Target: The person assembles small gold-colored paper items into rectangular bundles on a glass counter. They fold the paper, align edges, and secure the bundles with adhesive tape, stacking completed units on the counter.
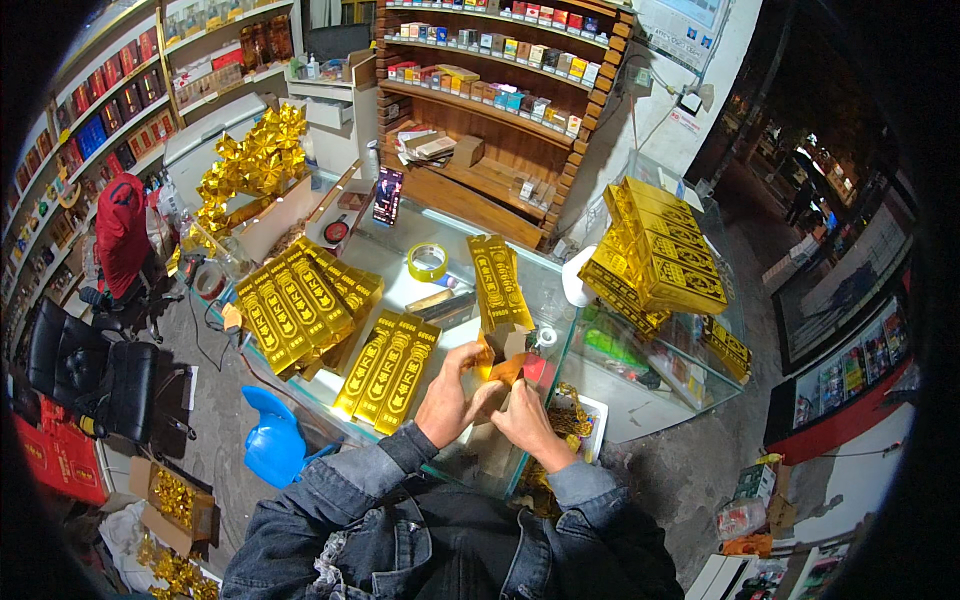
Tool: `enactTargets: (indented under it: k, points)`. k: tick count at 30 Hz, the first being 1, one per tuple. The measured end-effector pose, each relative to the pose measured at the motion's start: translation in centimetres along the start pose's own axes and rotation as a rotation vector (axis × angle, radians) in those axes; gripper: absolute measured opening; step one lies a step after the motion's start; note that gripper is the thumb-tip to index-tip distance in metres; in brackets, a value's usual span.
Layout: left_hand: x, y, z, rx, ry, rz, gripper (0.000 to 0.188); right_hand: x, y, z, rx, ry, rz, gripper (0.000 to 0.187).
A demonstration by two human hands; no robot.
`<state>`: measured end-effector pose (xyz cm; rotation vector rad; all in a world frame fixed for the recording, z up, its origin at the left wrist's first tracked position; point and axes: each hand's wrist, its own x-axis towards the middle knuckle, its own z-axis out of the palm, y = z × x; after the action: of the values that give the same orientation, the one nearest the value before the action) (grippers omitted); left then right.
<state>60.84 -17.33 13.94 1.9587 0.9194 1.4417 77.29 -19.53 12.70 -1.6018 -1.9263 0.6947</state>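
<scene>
- Left hand [452, 400] and right hand [523, 418] meet over the near edge of the glass counter [620, 395], both on one gold box [503, 362] that is part-folded with flaps open.
- Left fingers curl up and pinch a gold flap; right fingers press together on the box's lower side. Exact grip of right fingertips hidden, cannot tell.
- Box sits just above the counter edge, directly in front of the person, touching both hands.
- Upright folded gold box [499, 283] stands just behind it on the glass.
- Flat gold sleeves [390, 370] lie left of the hands; a bigger fan of them [300, 305] further left.
- Stack of finished gold boxes [665, 255] on the right side of the counter.
- Yellow tape roll [427, 262] mid-counter.
- Blue plastic stool [270, 440] on the floor at left.
- Wooden shelves [480, 110] with small packs behind.
</scene>
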Motion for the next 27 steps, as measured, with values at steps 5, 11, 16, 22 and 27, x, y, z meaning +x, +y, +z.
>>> enactTargets:
  k: [5,11,16,22,27]
  points:
    - [-1.3,-0.3,-0.8,0.159,-0.123,0.049,0.051,-1.1,0.0,-0.5,0.051,0.163,-0.108,0.070]
    - [-0.9,0.9,-1.6,0.201,-0.184,0.040,0.041,-1.8,-2.2,-3.2,-0.193,0.552,-0.574,0.046]
    - [-0.5,1.6,-1.3,0.074,-0.103,0.071,0.033,-1.6,-3.7,-4.3,-0.352,0.478,-0.574,0.037]
    - [-0.2,1.8,-1.6,0.090,-0.162,0.198,0.025,-2.1,-4.3,-5.9,-0.243,0.335,-0.520,0.029]
    - [0.1,1.8,-1.6,0.158,-0.187,0.289,0.025,-1.3,-3.8,-6.3,0.218,0.394,-0.302,0.028]
